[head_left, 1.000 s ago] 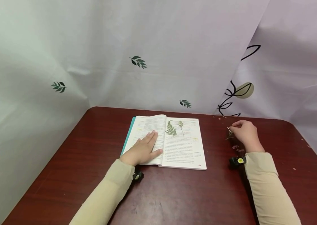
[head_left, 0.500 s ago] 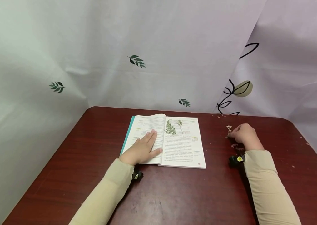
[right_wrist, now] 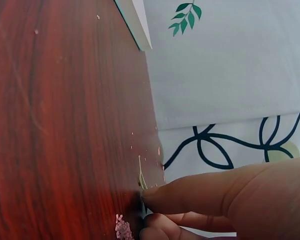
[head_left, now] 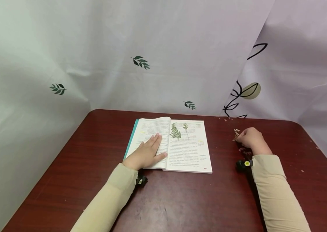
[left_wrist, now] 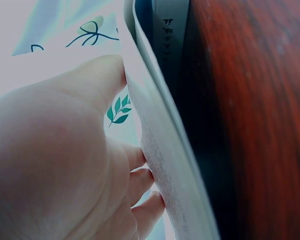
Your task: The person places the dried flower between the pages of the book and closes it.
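My left hand (head_left: 146, 154) lies flat with fingers spread on the left page of an open book (head_left: 186, 158) with a teal cover edge. In the left wrist view its fingertips press on the page. On the right page lie a green fern frond (head_left: 176, 132) and, to its right, a thin pressed flower sprig (head_left: 185, 126). Right of the book, my right hand (head_left: 252, 140) pinches a small dried sprig with whitish blossoms (head_left: 236, 131), low over the table. The right wrist view shows its thin stem (right_wrist: 140, 172) poking past the fingertips; the rest is mostly hidden by the hand.
Pink dried blossoms (head_left: 241, 149) lie just under my right hand. Petal crumbs (head_left: 302, 171) are scattered over the right side of the dark red table (head_left: 186, 203). A pale curtain (head_left: 163, 80) with leaf prints hangs right behind the table's far edge.
My right hand has shifted slightly nearer me and its hold on the sprig has changed: the whitish blossoms now show beyond the fingertips. My left hand stays still on the page.
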